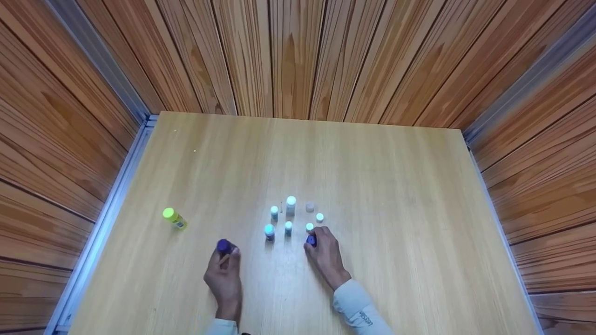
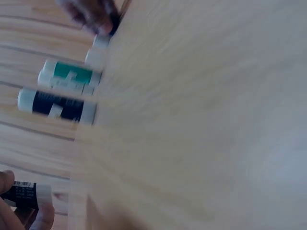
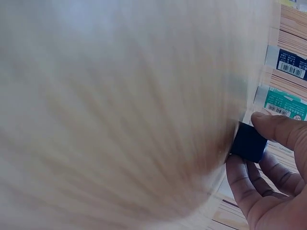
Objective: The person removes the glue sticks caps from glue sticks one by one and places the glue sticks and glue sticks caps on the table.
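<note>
My left hand (image 1: 224,281) grips a dark-labelled glue stick (image 2: 24,195) with a purple top, held near the front left of the standing sticks. My right hand (image 1: 328,256) pinches a dark blue cap (image 3: 249,143) between thumb and fingers, low at the tabletop. Just beyond that cap stands a small white cap (image 1: 309,227), with another white cap (image 1: 320,217) behind it. Left of the right hand stand several glue sticks with pale tops, among them a green-labelled stick (image 2: 72,74) and a navy-labelled stick (image 2: 57,106).
Away to the left, a yellow-green glue stick (image 1: 175,218) stands on the wooden table (image 1: 396,186). A pale, faint cap (image 1: 310,206) sits beside the tallest stick (image 1: 291,204). Wood-panelled walls (image 1: 298,56) enclose the table at the back and sides.
</note>
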Demonstrator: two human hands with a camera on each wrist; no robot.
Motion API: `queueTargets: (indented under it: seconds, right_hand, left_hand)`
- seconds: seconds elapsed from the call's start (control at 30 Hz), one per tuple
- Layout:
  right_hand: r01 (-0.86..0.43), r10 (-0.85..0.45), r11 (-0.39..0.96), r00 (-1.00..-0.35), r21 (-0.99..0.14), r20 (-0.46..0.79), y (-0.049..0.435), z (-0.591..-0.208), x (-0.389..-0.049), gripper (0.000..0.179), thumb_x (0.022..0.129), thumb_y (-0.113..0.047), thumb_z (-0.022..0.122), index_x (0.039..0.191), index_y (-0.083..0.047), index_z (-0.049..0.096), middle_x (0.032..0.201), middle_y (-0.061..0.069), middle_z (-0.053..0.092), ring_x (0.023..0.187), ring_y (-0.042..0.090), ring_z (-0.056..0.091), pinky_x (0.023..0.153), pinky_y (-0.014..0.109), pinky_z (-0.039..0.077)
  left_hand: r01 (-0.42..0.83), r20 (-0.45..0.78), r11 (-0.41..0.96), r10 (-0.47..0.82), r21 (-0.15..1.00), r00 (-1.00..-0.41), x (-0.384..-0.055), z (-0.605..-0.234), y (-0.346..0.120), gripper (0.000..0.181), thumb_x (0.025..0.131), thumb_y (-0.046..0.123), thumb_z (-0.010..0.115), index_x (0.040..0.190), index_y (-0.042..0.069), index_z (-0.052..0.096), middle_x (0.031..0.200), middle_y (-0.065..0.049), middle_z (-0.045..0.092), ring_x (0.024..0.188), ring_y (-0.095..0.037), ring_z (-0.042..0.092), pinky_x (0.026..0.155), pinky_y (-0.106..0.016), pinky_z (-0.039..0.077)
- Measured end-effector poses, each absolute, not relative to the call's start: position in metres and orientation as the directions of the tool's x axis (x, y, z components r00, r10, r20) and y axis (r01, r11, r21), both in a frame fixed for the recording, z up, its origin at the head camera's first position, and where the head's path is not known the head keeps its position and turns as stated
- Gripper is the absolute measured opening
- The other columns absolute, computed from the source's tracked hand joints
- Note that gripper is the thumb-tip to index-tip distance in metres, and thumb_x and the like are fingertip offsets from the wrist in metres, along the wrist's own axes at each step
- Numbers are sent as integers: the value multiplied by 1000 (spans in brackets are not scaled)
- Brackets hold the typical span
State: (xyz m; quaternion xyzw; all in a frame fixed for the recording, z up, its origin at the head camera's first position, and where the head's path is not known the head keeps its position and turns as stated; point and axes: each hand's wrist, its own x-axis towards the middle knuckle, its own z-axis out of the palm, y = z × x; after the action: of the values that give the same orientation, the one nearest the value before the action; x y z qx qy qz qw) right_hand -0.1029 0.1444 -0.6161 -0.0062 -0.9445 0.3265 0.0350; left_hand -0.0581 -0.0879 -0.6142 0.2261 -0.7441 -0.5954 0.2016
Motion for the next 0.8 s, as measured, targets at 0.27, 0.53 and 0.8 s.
queueTargets:
  seconds: [0.27, 0.53, 0.8]
  right_hand:
    - [45, 76, 746, -997, -664, 17, 144, -616, -102, 32, 83, -16, 77, 110, -8, 61, 106, 3, 59, 100, 17, 61, 88, 35, 51]
    - [71, 157, 781, -984, -621, 83, 141, -605, -99, 38, 81, -23, 78, 113, -9, 63, 116, 7, 57, 107, 23, 56, 89, 37, 49]
    - [-63, 131, 750, -962, -659, 240, 131, -581, -89, 36, 81, -25, 78, 111, -8, 65, 120, 8, 58, 116, 26, 55, 96, 41, 46]
  left_hand:
    - [-90, 58, 285, -472, 954, -880, -46, -617, -62, 32, 86, 5, 71, 117, 4, 64, 110, -8, 68, 100, -19, 66, 79, -21, 53]
    - [-39, 117, 466, -300, 884, -947, -45, -613, -45, 35, 83, 2, 74, 117, 8, 67, 105, -1, 68, 97, -14, 65, 79, -23, 54]
    - [145, 256, 567, -122, 811, -959, -50, -611, -34, 32, 81, 0, 74, 111, 8, 71, 105, -2, 65, 101, -21, 63, 87, -35, 52]
